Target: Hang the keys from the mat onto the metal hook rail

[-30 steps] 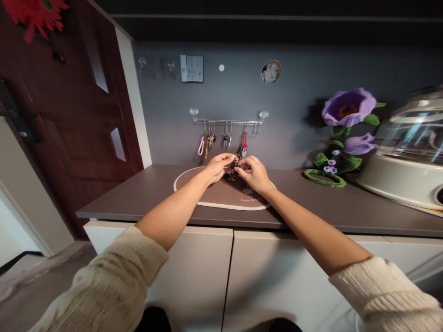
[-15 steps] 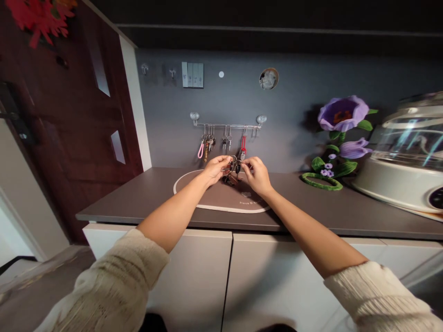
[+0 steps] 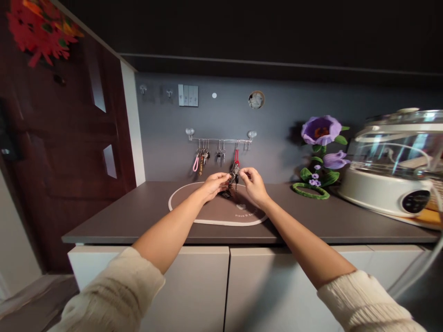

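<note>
Both hands meet over the middle of the table (image 3: 138, 216), fingertips drawn together round a bunch of keys (image 3: 235, 178). The left hand (image 3: 213, 184) pinches the metal ring from its side, thumb and forefinger closed on it. The right hand (image 3: 254, 185) comes in from the other side, its fingertips nipped on the ring's edge or on something threaded on it; from here it is too small to tell which. The bunch hangs between them, lifted clear of the oval mat (image 3: 214, 214) below, with a dark key or fob dangling from it. Another small dark thing lies on the mat just under the left hand.

Behind, a rail (image 3: 219, 139) on the wall carries more keys, a pink loop (image 3: 195, 163) and a red strap (image 3: 236, 156) among them. The red strap hangs right behind the bunch.

To my eye this is fiddly fingertip work, and it goes best with one hand as anchor — the left holding the ring steady, not twisting — while the right does the fine moves with nail and thumb pad. Working low over the mat seems wise. Anything that slips would land there rather than skid along the table toward the purple flower (image 3: 320, 130) or the lidded cooker (image 3: 387, 184) — and the hanging strap is better kept out of the fingers' way.
</note>
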{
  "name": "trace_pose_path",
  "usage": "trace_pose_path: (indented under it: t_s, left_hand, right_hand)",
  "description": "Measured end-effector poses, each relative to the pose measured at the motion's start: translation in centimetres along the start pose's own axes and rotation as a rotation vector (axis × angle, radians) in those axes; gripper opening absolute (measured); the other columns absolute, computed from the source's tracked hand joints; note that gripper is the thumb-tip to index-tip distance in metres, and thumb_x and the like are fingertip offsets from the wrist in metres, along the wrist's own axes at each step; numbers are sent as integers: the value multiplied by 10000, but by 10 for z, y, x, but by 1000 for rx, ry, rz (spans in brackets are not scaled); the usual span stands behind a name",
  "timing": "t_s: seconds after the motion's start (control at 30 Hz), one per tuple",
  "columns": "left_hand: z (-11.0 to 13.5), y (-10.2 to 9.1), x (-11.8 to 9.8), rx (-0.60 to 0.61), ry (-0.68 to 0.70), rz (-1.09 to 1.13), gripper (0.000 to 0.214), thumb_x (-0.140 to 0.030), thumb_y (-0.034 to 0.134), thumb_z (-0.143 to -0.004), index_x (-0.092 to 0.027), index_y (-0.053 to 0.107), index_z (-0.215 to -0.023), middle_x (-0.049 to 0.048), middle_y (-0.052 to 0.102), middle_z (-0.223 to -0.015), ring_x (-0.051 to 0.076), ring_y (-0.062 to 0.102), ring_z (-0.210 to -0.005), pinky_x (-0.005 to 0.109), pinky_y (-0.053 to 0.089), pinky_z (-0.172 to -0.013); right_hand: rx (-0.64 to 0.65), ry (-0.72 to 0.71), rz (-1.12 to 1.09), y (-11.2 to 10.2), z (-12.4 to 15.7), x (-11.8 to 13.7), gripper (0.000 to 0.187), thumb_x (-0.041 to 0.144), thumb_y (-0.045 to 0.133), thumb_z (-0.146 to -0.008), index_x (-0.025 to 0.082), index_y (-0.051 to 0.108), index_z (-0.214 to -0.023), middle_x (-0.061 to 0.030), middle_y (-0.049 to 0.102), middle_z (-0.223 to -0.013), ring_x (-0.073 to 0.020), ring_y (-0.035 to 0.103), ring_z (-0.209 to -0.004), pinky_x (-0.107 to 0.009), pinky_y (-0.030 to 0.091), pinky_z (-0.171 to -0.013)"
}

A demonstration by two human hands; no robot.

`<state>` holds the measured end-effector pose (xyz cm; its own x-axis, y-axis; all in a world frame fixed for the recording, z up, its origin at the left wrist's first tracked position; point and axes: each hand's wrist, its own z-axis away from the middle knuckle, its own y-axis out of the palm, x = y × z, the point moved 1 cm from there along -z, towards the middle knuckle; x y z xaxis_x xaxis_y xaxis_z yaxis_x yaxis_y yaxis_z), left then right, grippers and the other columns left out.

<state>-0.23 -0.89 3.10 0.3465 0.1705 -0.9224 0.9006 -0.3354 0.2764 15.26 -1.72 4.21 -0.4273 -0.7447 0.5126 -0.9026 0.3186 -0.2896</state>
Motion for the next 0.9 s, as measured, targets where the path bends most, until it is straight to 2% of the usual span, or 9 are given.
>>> trace_pose_path:
  t_s: [0.17,0.37,0.5,0.63,0.8,0.9]
  left_hand:
    - [-2,3,6,9,14,-69,267,-327,719,-596,-148,617,-767,-12,600,-684,69,551,-607,211,415,-613]
    - [-7,2,11,-22,90,-187,330,-396,688,-609,-145,634,-817,15,635,-746,93,555,-636,231,424,-641]
    - [-7,1,9,-132,251,-418,293,-407,592,-692,-127,626,-771,21,619,-687,115,531,-626,231,398,-604]
    - [-10,-3,9,-227,391,-655,275,-364,485,-764,-124,603,-703,13,574,-613,117,497,-593,234,373,-589]
    - [-12,-7,10,-285,533,-947,259,-302,430,-800,-150,597,-673,24,586,-680,127,502,-662,242,360,-638]
    - [-12,-7,11,-308,557,-1038,261,-286,419,-811,-158,595,-667,25,579,-689,126,496,-668,242,352,-645]
  right_hand:
    - [24,105,-183,2,-2,-1,208,376,468,-775,175,518,-775,-44,577,-815,-145,527,-783,-282,428,-756]
    - [30,124,-222,1,-10,-3,211,375,486,-750,166,518,-752,-19,545,-748,-128,500,-720,-274,418,-731]
    - [58,138,-266,1,-20,-8,248,415,516,-724,167,513,-737,-11,535,-718,-123,494,-698,-280,424,-719]
    - [53,221,-373,1,-33,-11,283,441,567,-671,170,498,-714,4,532,-697,-111,498,-667,-291,432,-716]
    - [-1,333,-432,-3,-54,-9,217,358,583,-655,173,476,-691,29,511,-637,-88,492,-598,-264,436,-657]
    - [-41,391,-469,-6,-69,-9,151,285,564,-675,175,463,-701,33,510,-624,-88,513,-576,-250,439,-620]
